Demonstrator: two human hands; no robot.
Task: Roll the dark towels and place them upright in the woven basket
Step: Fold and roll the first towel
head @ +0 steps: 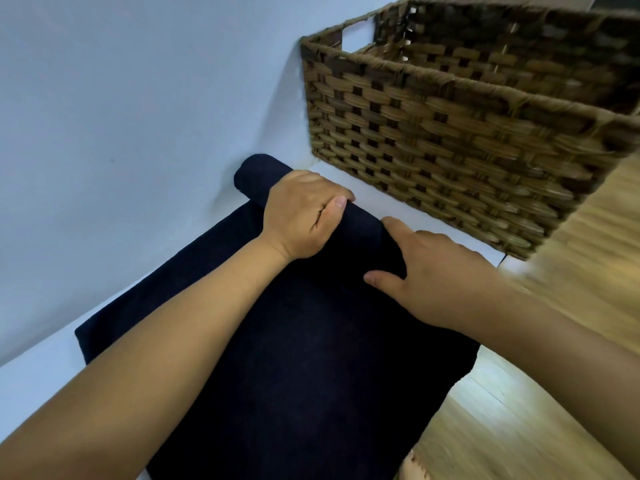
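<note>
A dark navy towel (pixel 294 358) lies flat on a white surface, its far end wound into a thick roll (pixel 252 174). My left hand (pixel 301 216) grips the roll from above, fingers curled over its far side and thumb on the near side. My right hand (pixel 426 268) rests on the right part of the roll, with the fingers lying over it and the thumb pointing left along the cloth. The brown woven basket (pixel 450 133) stands just beyond the roll at the upper right; the part of its inside that I see holds nothing.
A white wall (pixel 138 98) rises right behind the roll and the basket's left side. The white surface (pixel 31 375) ends at the right, where a wooden floor (pixel 502 427) shows below.
</note>
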